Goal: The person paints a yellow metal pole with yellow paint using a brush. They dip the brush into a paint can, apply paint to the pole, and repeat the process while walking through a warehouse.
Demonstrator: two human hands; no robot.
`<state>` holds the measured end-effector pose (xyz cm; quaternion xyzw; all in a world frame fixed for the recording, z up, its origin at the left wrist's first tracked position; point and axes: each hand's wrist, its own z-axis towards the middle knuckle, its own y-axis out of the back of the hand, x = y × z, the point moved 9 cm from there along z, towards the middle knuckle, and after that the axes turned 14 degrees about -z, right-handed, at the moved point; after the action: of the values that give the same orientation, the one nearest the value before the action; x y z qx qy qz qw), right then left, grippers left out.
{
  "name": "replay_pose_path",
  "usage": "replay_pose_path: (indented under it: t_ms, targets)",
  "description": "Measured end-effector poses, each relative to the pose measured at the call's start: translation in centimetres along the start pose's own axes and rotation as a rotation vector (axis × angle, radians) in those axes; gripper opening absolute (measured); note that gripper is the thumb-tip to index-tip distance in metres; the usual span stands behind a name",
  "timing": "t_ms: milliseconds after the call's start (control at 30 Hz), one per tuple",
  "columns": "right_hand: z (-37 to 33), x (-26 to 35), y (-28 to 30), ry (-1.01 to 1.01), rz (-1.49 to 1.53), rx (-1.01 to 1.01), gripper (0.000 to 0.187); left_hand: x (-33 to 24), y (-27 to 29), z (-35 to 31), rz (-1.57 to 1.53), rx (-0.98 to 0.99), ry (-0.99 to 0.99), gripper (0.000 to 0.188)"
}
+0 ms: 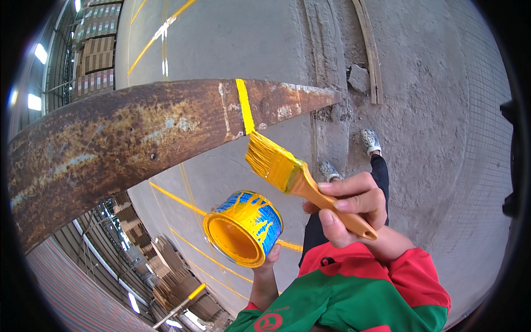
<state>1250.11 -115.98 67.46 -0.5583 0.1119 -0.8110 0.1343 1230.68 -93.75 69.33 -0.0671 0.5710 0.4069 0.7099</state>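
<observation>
My right hand (358, 203) is closed round the orange handle of a paintbrush (279, 163). Its wide bristles are coated in yellow paint, and their tip meets the lower end of a fresh yellow stripe (245, 108). That stripe runs across a rusty, worn metal post (149, 122). Below the brush, my left hand (271, 256) holds a paint can (257, 213) from behind, its fingers mostly hidden. The can is blue with yellow drips down its side. It is tilted, and its open mouth shows yellow paint inside.
Yellow lines (177, 198) mark the grey concrete floor. A wooden plank (369, 52) and a broken chunk of concrete (359, 78) lie beyond the post's narrow end. Stacked cartons (99, 52) stand at the far left. A yellow-gripped pole (196, 291) shows at the lower left.
</observation>
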Motion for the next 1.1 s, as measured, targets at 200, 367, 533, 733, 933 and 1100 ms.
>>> replay_pose_path:
  t_ms: [200, 367, 533, 733, 933, 1100]
  targets:
    - [2.8, -0.4, 1.4, 0.071, -0.048, -0.150, 0.029, -0.1, 0.3, -0.3, 0.006, 0.003, 0.000, 0.128]
    - [4.3, -1.5, 0.1, 0.122, -0.067, -0.207, 0.028, -0.2, 0.3, -0.4, 0.008, 0.007, -0.006, 0.128]
    - [2.5, -1.4, -0.6, 0.067, -0.025, -0.208, 0.025, -0.2, 0.4, -0.5, 0.013, 0.009, -0.001, 0.129]
    - [0.0, 0.0, -0.8, 0.055, -0.059, -0.068, 0.024, -0.1, 0.4, -0.6, 0.008, 0.014, 0.004, 0.129]
    - [1.3, 0.2, 1.3, 0.031, 0.013, -0.163, 0.028, -0.1, 0.4, -0.2, 0.011, 0.015, 0.005, 0.129]
    - [4.1, -1.4, 0.6, 0.108, -0.060, -0.256, 0.029, -0.2, 0.3, 0.3, 0.008, 0.031, 0.003, 0.130]
